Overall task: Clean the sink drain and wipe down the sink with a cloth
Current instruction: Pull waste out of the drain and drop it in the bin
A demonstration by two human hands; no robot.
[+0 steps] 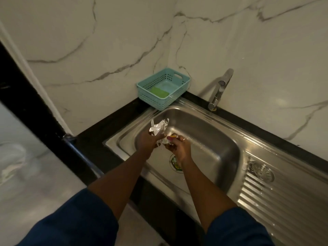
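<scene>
Over the steel sink (218, 139), my left hand (148, 142) grips a crumpled silvery wrapper (158, 127). My right hand (178, 148) is right beside it, its fingers curled around small scraps of debris (173, 136) and touching the wrapper's lower edge. Below my right wrist the drain opening (174, 164) shows greenish bits of waste inside. The drain strainer (262, 172) lies out of the drain on the ribbed drainboard to the right.
A teal plastic basket (179, 75) with a green sponge (158, 92) stands in the corner behind the sink. The chrome tap (220, 89) rises at the back. Black countertop (92, 137) borders the sink. Marble wall behind; floor at the left.
</scene>
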